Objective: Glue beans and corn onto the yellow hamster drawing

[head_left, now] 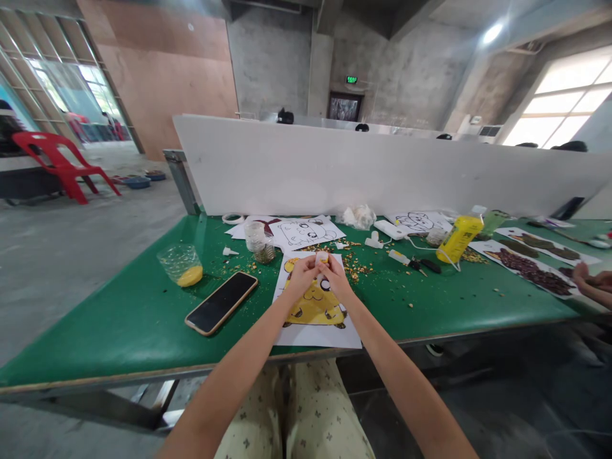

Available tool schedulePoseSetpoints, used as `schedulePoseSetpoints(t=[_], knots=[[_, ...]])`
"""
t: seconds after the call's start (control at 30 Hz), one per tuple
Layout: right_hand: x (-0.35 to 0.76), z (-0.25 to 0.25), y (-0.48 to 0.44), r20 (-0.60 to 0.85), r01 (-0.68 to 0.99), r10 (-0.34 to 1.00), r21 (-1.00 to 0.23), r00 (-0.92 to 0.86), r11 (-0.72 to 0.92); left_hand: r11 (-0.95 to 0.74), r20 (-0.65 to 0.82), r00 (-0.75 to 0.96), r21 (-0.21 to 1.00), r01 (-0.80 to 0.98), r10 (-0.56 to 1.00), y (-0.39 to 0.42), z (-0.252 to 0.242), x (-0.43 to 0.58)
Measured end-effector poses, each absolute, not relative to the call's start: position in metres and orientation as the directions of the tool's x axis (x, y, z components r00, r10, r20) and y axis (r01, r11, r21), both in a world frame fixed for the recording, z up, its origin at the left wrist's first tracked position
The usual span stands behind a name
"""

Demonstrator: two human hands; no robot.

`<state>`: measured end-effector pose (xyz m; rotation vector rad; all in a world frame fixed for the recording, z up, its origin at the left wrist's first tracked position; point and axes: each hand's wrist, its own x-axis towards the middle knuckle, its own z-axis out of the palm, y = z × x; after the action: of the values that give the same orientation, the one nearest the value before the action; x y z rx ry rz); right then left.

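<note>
A white sheet with a yellow cartoon animal lies at the table's front edge. Over its upper part my left hand and my right hand meet, fingers closed together on a small whitish object. It looks like a small bottle or cap, mostly covered by the fingers. Left of the sheet are a black phone in a tan case and a clear plastic cup with yellow material at its bottom. Behind the sheet stands a clear jar with dark bits.
Scattered grains lie beside the sheet on the green table. A yellow bottle, cables and a white power strip are to the right. At the far right, another person's hands are near bean-covered sheets. A white partition stands behind.
</note>
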<state>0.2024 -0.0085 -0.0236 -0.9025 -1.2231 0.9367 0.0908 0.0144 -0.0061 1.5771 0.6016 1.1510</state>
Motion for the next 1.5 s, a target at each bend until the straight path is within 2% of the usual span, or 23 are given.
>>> schedulePoseSetpoints(t=[0.23, 0.43, 0.7, 0.87, 1.0, 1.3, 1.5], knots=[[0.203, -0.019, -0.010, 0.383, -0.018, 0.912, -0.921, 0.147, 0.390, -0.335, 0.368, 0.377, 0.930, -0.152, 0.850, 0.012, -0.003, 0.094], [0.202, -0.015, -0.013, 0.390, -0.023, 0.905, -0.916, 0.171, 0.400, -0.315, 0.352, 0.380, 0.936, -0.158, 0.855, 0.012, -0.002, 0.094], [0.203, -0.012, -0.015, 0.328, -0.156, 0.932, -0.923, 0.156, 0.351, -0.253, 0.309, 0.437, 0.950, -0.184, 0.845, 0.012, -0.001, 0.091], [0.211, -0.010, -0.016, 0.237, -0.275, 0.959, -0.922, 0.152, 0.272, -0.130, 0.206, 0.571, 0.977, -0.171, 0.795, 0.005, 0.008, 0.086], [0.213, -0.009, -0.015, 0.191, -0.317, 0.971, -0.921, 0.143, 0.228, -0.088, 0.154, 0.614, 0.987, -0.137, 0.774, 0.003, 0.010, 0.083], [0.209, -0.016, -0.009, 0.276, -0.223, 0.935, -0.919, 0.221, 0.324, -0.254, 0.257, 0.368, 0.965, -0.058, 0.894, 0.012, 0.001, 0.084], [0.214, -0.015, -0.010, 0.307, -0.123, 0.927, -0.933, 0.216, 0.338, -0.319, 0.312, 0.339, 0.947, -0.037, 0.887, 0.012, -0.003, 0.083]])
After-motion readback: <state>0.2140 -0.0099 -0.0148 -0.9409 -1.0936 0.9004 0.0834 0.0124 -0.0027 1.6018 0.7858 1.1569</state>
